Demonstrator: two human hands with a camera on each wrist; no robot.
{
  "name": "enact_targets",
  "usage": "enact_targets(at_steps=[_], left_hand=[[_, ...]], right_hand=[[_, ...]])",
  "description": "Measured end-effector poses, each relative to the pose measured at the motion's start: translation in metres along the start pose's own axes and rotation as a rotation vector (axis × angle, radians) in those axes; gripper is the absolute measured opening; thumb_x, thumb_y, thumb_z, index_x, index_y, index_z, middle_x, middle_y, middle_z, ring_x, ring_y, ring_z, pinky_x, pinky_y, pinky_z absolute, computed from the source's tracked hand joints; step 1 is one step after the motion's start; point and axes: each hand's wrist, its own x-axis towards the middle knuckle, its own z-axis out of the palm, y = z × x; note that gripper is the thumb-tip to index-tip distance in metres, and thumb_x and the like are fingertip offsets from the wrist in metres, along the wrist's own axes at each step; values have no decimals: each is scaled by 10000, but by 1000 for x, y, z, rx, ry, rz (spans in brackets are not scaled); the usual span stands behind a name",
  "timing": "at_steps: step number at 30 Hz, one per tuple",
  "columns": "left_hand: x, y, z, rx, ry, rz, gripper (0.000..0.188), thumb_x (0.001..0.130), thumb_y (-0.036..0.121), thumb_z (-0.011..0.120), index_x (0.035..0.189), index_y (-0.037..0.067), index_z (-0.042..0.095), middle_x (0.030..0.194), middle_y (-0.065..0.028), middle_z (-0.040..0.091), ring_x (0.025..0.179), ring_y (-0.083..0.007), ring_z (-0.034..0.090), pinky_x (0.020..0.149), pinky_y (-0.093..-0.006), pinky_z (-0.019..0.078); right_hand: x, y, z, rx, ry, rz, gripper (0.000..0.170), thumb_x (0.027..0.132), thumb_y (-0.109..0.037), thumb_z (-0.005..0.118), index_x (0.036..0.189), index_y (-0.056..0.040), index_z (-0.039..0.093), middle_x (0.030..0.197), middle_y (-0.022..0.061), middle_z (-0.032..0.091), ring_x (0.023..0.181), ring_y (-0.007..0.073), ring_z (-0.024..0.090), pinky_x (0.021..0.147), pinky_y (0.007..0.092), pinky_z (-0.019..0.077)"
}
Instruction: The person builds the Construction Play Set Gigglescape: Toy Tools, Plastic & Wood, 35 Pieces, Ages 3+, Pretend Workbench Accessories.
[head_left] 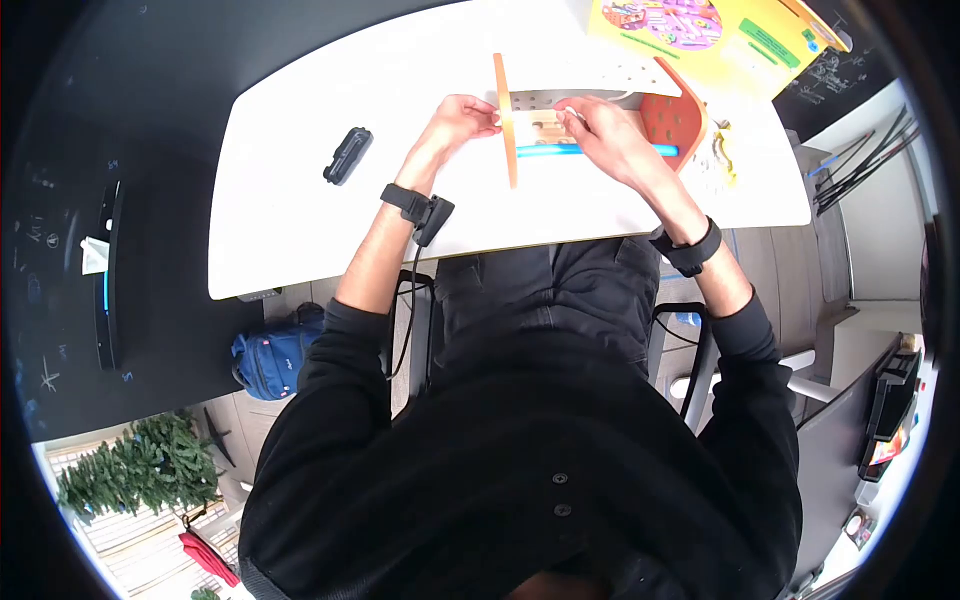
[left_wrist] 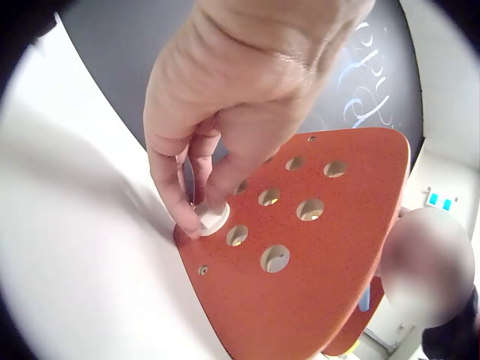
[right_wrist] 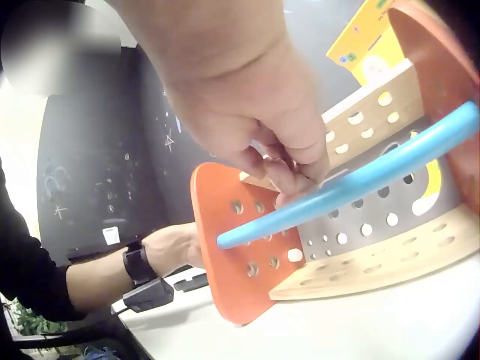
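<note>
A toy toolbox stands on the white table, with orange end panels full of holes, wooden slats, a grey perforated board and a blue rod spanning between the ends. At the outer face of the left panel, my left hand pinches a white toy bolt by its faceted head, set against the panel low near its edge. My right hand reaches inside over the blue rod, fingers curled together close to the left panel; I cannot tell whether they hold anything.
Left of the toolbox lies a slim black case. A yellow printed box is at the back right, with small yellow pieces beside the right panel. A cable hangs from the left wrist camera. A blue backpack sits on the floor.
</note>
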Motion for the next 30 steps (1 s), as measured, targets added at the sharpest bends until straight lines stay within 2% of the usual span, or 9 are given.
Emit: enact_targets(at_steps=[4, 7, 9, 13, 15, 18, 25, 28, 30], left_hand=[[-2, 4, 2, -18, 12, 49, 143, 849, -70, 633, 983, -117, 628, 932, -192, 700, 871, -235, 716, 795, -300, 603], [-4, 6, 2, -22, 17, 43, 111, 851, -51, 655, 947, -106, 648, 903, -180, 703, 859, -224, 715, 788, -300, 604], [-2, 4, 2, -41, -8, 42, 93, 854, -44, 658, 929, -100, 657, 895, -173, 704, 850, -220, 714, 785, -299, 604], [3, -7, 8, -133, -37, 74, 74, 848, -39, 671, 906, -84, 675, 902, -155, 706, 827, -216, 710, 782, -298, 600], [5, -7, 10, -156, -66, 87, 75, 846, -37, 675, 907, -79, 680, 904, -147, 706, 825, -213, 709, 783, -297, 599], [6, -8, 13, -108, -43, 96, 91, 833, -34, 691, 916, -73, 691, 893, -143, 716, 822, -201, 707, 769, -287, 591], [1, -2, 13, 43, 21, 56, 133, 808, -30, 715, 935, -66, 702, 895, -153, 735, 826, -167, 706, 755, -272, 565], [1, -3, 15, 22, 43, 55, 143, 808, -25, 722, 943, -67, 701, 892, -149, 734, 828, -173, 707, 759, -273, 564], [-1, -1, 17, 8, 66, 42, 150, 810, -22, 725, 951, -68, 700, 884, -148, 732, 828, -180, 707, 760, -275, 563]], right_hand=[[17, 15, 20, -90, 28, 27, 333, 1000, -197, 475, 1170, 45, 628, 950, 252, 662, 924, 358, 653, 837, 427, 499], [33, 23, 26, -25, -125, 89, 305, 979, -157, 480, 1133, 63, 623, 961, 263, 659, 933, 367, 649, 834, 422, 496], [42, 21, 27, 50, -261, 245, 263, 936, -107, 488, 1081, 67, 623, 952, 243, 666, 896, 328, 644, 815, 403, 490], [60, 63, 66, 66, -266, 151, 226, 900, -83, 496, 1019, 62, 622, 932, 204, 671, 854, 265, 619, 787, 387, 479], [63, 72, 77, 222, -286, 278, 214, 875, -74, 524, 1010, 47, 637, 917, 162, 674, 831, 226, 587, 785, 365, 477], [63, 54, 62, 134, -339, 332, 226, 858, -60, 551, 1031, 35, 660, 938, 132, 689, 848, 231, 610, 806, 350, 487], [68, 67, 79, 236, -171, 228, 217, 828, 25, 594, 1025, 13, 685, 950, 88, 696, 888, 195, 658, 790, 311, 520], [68, 68, 77, 444, -127, 286, 114, 825, -46, 650, 919, 15, 668, 860, 128, 701, 797, 214, 696, 716, 324, 551], [72, 76, 88, 634, -127, 438, 73, 879, -23, 611, 905, 31, 652, 803, 102, 686, 673, 157, 684, 627, 289, 553]])
